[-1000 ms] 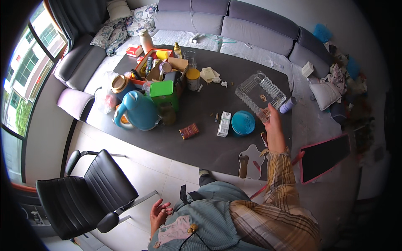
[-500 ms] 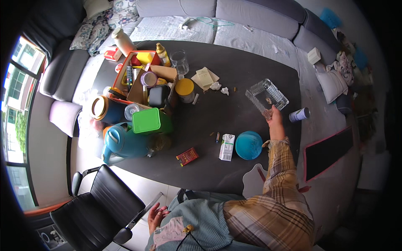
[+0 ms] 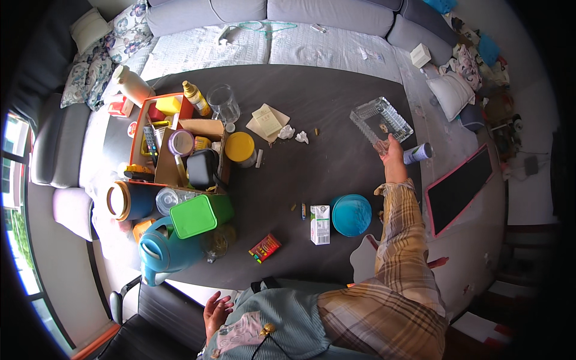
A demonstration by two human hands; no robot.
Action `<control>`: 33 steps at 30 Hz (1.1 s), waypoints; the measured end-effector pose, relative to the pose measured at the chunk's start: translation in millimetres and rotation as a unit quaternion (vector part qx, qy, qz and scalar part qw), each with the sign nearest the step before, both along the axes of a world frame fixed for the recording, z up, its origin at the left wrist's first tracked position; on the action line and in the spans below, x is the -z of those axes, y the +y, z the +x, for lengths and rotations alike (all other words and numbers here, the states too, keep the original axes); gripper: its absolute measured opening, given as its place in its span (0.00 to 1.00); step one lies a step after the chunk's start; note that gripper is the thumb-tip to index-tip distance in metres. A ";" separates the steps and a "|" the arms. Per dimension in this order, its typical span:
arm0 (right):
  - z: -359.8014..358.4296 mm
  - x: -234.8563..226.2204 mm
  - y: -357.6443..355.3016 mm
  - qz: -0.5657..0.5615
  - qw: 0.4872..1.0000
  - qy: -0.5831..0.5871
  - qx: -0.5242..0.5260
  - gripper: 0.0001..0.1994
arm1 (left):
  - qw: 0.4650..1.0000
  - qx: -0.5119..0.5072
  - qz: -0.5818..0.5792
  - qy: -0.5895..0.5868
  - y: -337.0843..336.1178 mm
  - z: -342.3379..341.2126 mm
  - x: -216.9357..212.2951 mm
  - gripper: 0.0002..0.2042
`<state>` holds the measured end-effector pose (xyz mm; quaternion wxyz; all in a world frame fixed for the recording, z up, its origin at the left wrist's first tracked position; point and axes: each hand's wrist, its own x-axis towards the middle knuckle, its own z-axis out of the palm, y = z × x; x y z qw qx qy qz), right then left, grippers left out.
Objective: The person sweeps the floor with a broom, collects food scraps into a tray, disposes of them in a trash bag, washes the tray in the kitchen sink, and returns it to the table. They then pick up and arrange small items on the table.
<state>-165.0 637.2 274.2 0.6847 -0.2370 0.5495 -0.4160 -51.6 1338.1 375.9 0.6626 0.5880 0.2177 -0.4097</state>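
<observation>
Stretched out over the right side of the dark table [image 3: 282, 180], my right hand [image 3: 393, 161] grips the near corner of a clear rectangular dish [image 3: 401, 127] with ribbed walls. Something small and brown shows in the dish, too small to name. Just right of that hand a white and purple can [image 3: 418, 153] lies on its side. My left hand [image 3: 216, 313] hangs by my body near the table's front edge, fingers loosely bent and apart, holding nothing.
Nearer me are a round blue lidded tub [image 3: 351, 215], a white drink carton [image 3: 320, 225] and a small red box [image 3: 264, 248]. At left crowd a filled cardboard box [image 3: 204, 127], a green-lidded container [image 3: 193, 216], a blue kettle [image 3: 165, 249] and a yellow-lidded jar [image 3: 240, 148]. A black chair [image 3: 165, 321] stands lower left.
My view has turned, shifting most table items in the picture. My right hand still has the dish by its corner and now appears closer to the can. The left hand stays by my body.
</observation>
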 end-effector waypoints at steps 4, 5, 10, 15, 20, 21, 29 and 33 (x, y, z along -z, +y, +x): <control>-9.6 18.5 -18.4 -0.003 1.000 0.000 -0.008 0.16 | 0.999 -0.003 0.028 0.016 -2.1 8.0 -9.3 0.21; -9.1 21.9 -21.4 -0.004 1.000 0.007 -0.019 0.17 | 0.999 -0.006 0.028 0.018 -2.1 8.6 -8.5 0.21; -24.8 35.2 -35.7 0.005 0.996 0.021 -0.092 0.19 | 0.999 -0.010 0.024 0.026 -6.2 8.8 -1.2 0.21; -33.1 22.3 -51.4 0.029 0.975 0.177 -0.134 0.19 | 0.999 -0.007 0.016 0.029 -15.7 11.3 -10.3 0.21; -27.9 16.9 -49.2 -0.005 0.936 0.307 -0.174 0.15 | 1.000 -0.002 0.003 0.028 -15.2 8.1 -7.4 0.20; -28.6 15.6 -49.4 -0.025 0.927 0.336 -0.166 0.15 | 0.999 -0.003 0.010 0.033 -15.3 8.1 -6.8 0.20; -9.3 -21.6 -30.8 -0.200 0.706 0.647 -0.211 0.17 | 0.999 -0.019 0.008 0.029 -9.5 4.7 -12.6 0.20; 44.7 -49.5 -2.3 -0.525 0.464 0.708 -0.091 0.17 | 0.999 -0.020 -0.016 0.036 -2.9 0.9 -5.1 0.19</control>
